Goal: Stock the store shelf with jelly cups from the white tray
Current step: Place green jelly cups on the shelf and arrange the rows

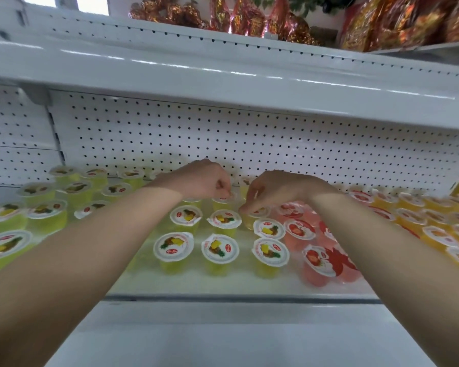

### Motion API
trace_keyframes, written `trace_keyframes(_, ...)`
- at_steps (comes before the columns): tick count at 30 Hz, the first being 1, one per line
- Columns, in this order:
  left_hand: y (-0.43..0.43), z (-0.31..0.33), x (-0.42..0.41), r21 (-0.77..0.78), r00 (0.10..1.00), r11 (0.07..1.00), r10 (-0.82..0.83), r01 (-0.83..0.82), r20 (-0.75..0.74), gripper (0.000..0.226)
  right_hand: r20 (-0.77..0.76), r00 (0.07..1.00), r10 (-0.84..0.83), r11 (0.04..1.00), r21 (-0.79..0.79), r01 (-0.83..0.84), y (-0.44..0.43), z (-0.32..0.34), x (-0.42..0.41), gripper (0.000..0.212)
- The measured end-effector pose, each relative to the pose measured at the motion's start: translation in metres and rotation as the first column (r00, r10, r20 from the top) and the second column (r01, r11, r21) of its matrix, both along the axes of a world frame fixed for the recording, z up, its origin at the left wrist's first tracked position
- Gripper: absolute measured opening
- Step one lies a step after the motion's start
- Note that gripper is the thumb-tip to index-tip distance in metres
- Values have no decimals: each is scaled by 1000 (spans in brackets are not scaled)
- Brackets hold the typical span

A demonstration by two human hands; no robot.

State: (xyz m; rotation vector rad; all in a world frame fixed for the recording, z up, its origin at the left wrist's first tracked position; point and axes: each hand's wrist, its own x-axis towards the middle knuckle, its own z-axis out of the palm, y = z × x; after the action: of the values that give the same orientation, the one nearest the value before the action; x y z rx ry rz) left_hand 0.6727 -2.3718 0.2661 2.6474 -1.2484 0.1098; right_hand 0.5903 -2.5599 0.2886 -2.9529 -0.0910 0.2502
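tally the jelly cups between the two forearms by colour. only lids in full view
yellow cups: 6
red cups: 3
Total: 9
Skipped: cups partly covered by the left hand, the right hand or the right forearm.

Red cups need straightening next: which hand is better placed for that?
Right, probably: the right hand pinches a yellow cup next to the red cups, while the left hand pinches a rear cup farther left.
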Motion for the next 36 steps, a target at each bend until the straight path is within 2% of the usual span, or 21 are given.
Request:
trace_keyframes(3,3,-4,-3,-15,1000,1000,6,-6,-17,17,-14,1000,10,998,-61,-11,3,-5,-4,61)
trace_keyframes(10,4,-9,-6,-40,999,999,31,-31,-18,21,153,987,-47,999,-15,50,-1,-19,6,56)
trace_keyframes(15,6,-12,-10,-57,999,997,48,-48,4,21,126,989,-79,997,9,78,-3,-22,9,55)
trace_keyframes(19,9,-15,-17,-26,996,997,77,-76,44,29,136,986,-99,995,43,94,-4,-22,-1,66)
trace_keyframes(21,14,-13,-24,-92,996,992,88,-85,30,28,175,979,-106,992,92,91,-2,-17,-11,68)
trace_keyframes(23,20,-8,-33,-162,998,985,64,-62,9,20,201,974,-104,991,100,85,0,-9,-24,56)
trace_keyframes(25,25,-3,-43,-183,999,982,33,-39,-35,14,151,982,-113,992,78,102,5,1,-38,44)
trace_keyframes(29,29,-5,-56,-77,995,997,18,-26,-98,23,10,990,-144,983,-117,144,23,6,-64,52)
trace_keyframes(31,29,-9,-60,-50,996,999,4,-8,-87,27,32,988,-152,975,-160,156,30,3,-68,50)
trace_keyframes(36,30,-12,-64,-48,999,999,5,-7,-33,28,83,978,-192,970,-136,202,36,0,-69,44)
